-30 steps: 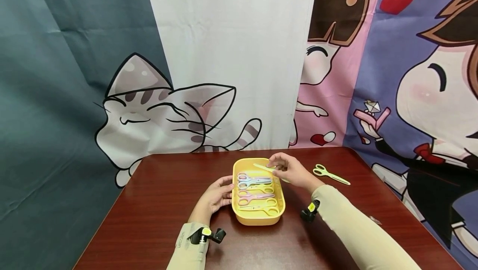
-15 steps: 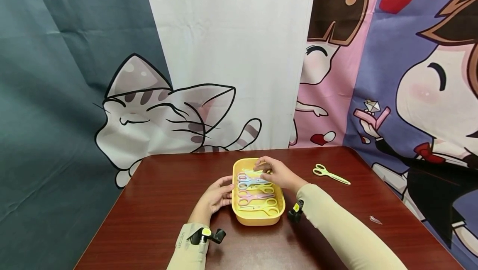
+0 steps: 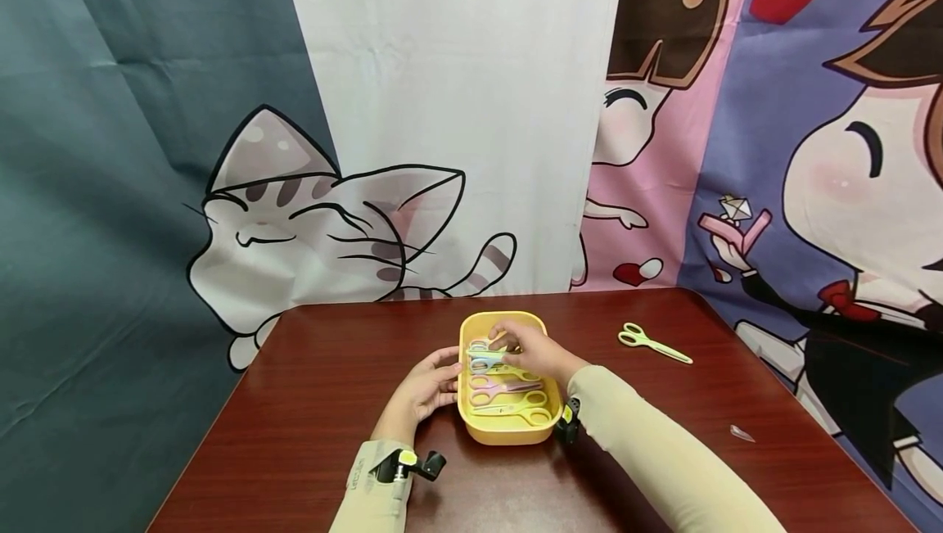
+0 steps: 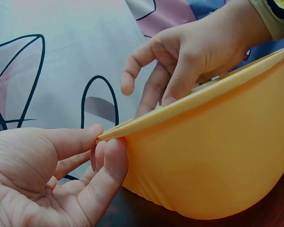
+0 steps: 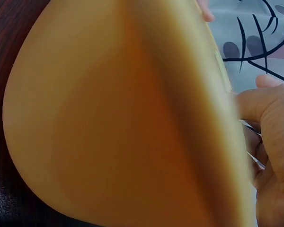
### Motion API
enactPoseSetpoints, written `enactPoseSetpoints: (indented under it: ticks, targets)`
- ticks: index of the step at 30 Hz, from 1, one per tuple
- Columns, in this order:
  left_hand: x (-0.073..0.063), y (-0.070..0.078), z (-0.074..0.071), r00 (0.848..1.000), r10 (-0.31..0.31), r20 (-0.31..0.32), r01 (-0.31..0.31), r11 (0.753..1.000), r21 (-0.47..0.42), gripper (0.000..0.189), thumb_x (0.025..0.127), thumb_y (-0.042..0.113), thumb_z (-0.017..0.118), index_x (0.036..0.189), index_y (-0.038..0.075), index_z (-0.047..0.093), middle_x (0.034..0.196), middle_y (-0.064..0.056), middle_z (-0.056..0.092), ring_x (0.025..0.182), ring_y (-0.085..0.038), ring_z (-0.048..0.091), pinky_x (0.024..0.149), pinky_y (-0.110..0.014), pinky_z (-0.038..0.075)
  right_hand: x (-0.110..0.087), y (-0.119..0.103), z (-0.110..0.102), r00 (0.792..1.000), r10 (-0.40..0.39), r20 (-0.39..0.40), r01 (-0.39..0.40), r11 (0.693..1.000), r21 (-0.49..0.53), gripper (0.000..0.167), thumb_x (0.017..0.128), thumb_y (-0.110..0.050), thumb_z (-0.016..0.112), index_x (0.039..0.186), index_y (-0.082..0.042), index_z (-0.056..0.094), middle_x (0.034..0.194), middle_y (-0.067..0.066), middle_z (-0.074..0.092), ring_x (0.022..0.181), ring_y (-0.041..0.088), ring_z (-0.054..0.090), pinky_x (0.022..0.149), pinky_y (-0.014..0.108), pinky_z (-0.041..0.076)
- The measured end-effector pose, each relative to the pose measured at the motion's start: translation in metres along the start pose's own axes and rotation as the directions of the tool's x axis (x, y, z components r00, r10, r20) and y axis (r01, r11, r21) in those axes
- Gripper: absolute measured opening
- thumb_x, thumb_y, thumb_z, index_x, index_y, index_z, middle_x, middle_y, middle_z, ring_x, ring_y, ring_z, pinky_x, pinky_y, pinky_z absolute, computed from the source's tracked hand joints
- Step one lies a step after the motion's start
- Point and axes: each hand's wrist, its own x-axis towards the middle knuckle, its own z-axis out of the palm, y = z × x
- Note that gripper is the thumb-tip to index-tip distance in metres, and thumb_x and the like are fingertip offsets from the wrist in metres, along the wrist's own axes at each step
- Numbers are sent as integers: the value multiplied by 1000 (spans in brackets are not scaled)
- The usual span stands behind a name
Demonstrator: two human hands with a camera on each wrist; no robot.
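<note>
A yellow plastic basket [image 3: 510, 436] stands mid-table with several pairs of scissors lying across it. My left hand [image 3: 427, 386] pinches its left rim between thumb and fingers, as the left wrist view shows with the basket wall [image 4: 217, 156]. Over the basket's far half, my right hand [image 3: 532, 350] pinches light green scissors [image 3: 482, 353], whose handles it hides. Beneath them lie blue scissors [image 3: 482, 365], partly covered. Nearer the front are pink scissors [image 3: 507, 388] and yellow scissors [image 3: 520, 411]. In the right wrist view, the basket wall [image 5: 94, 118] covers my right fingertips.
Another pair of light green scissors [image 3: 654, 345] lies on the brown table [image 3: 317, 402], right of the basket. A small clear piece [image 3: 741, 434] rests farther right. Behind the table hangs a printed cloth [image 3: 457, 107] with cartoon figures.
My right hand has moved left and toward me, from the basket's far right rim to over the scissors inside, bringing the light green scissors along. My left hand stays on the rim.
</note>
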Motion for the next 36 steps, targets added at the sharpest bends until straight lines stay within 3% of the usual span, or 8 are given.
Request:
enactPoseSetpoints:
  ticks: [9,18,25,36]
  targets:
    - [0,1,1,1000,7,9,-7,1000,11,49,93,13,56,139,10,39,99,-18,59,71,-17,59,60,-30,54,-2,-2,5,999,-17,48,24,989,-149,35,80,8,65,109,-6,52,102,6,67,92,18,61,80,36,50]
    - [-1,0,0,1000,7,23,-7,1000,13,48,95,9,51,140,8,35,90,-11,59,69,-16,57,57,-28,53,-5,-6,7,990,-22,140,72,929,-363,36,80,-9,72,110,-13,53,96,-2,66,88,15,61,76,29,49]
    - [0,0,-1,999,2,43,-2,1000,-1,51,95,12,52,142,8,33,95,-14,59,70,-16,57,58,-29,53,-6,-7,10,982,60,178,19,911,-412,41,78,-3,72,112,-19,54,100,-4,65,89,13,58,78,28,47]
    - [1,0,-2,1000,6,27,-6,1000,13,49,95,10,52,141,8,35,100,-18,59,73,-18,59,60,-31,54,-4,-8,12,978,65,198,42,870,-492,43,78,-4,72,114,-20,54,100,-6,63,84,11,57,73,25,47]
